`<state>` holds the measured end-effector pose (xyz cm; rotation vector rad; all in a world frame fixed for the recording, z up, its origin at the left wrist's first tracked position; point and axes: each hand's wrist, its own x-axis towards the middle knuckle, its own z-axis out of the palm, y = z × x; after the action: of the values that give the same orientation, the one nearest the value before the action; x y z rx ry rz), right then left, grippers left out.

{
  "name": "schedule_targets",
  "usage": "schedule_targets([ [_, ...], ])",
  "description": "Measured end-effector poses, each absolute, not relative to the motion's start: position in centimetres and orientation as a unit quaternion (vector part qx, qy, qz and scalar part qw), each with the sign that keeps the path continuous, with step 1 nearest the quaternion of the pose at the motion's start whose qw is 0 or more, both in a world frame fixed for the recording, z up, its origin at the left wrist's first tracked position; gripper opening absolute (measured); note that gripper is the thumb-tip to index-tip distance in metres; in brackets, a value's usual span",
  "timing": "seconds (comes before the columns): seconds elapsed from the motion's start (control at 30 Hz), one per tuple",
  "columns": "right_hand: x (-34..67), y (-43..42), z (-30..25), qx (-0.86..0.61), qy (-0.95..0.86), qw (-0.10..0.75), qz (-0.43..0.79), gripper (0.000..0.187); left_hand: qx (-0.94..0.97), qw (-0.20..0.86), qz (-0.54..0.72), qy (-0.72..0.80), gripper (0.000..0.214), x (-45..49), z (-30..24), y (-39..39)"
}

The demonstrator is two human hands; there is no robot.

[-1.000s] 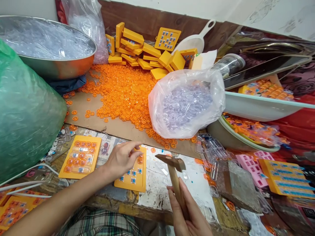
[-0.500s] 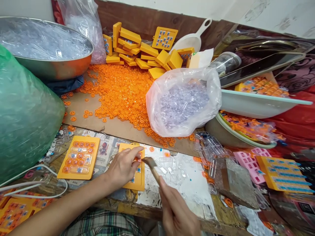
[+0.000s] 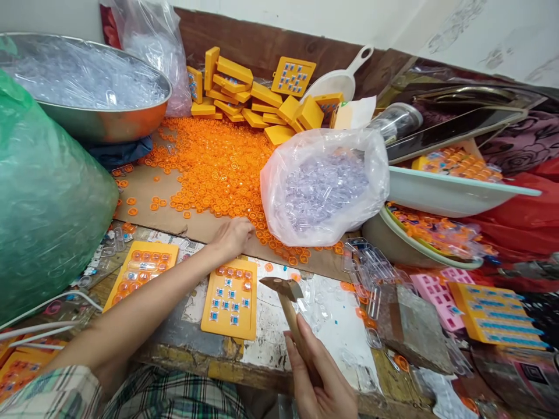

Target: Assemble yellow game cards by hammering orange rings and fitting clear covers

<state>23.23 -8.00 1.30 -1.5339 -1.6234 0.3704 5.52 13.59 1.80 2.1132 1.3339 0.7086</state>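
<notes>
Orange nearest the fingertips: reaches with the bare left hand (image 3: 234, 236) to the near edge of a wide heap of small, rounded, translucent orange plastic caps (image 3: 213, 169), fingers bent and drawn close together, with any hold on a cap too hidden to judge. Probably spread thin towards the front of the flat brown cardboard (image 3: 174, 220) for easy picking. Grips with the right hand (image 3: 323, 375) the wooden handle of a small hammer with a dark metal head (image 3: 283, 286), fingers wrapped closed around it; holds the head raised, off to the right, seemingly to leave the left hand room without putting the tool down. Has lying directly in front, face up and untouched, a flat yellow plastic board (image 3: 229, 298), with orange caps along the top row and just below at the right, bare blue squares further down; likely placed there for short reach from either side. Has to the left, partly behind the forearm, a similar yellow board filled with orange caps (image 3: 144, 265), perhaps set apart to free the middle.
</notes>
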Motion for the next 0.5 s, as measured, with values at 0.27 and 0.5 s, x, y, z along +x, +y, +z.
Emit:
schedule_targets([
  [0.27, 23.9, -8.4, 0.5, -0.650, -0.616, 0.408, 0.175, 0.047, 0.796, 0.290, 0.238, 0.476, 0.019, 5.7, 0.7, 12.7],
  [0.5, 22.9, -8.2, 0.6, -0.605, -0.643, 0.436, 0.176, 0.051, 0.774, 0.307, 0.285, 0.475, 0.030, 2.8, 2.4, 6.7],
])
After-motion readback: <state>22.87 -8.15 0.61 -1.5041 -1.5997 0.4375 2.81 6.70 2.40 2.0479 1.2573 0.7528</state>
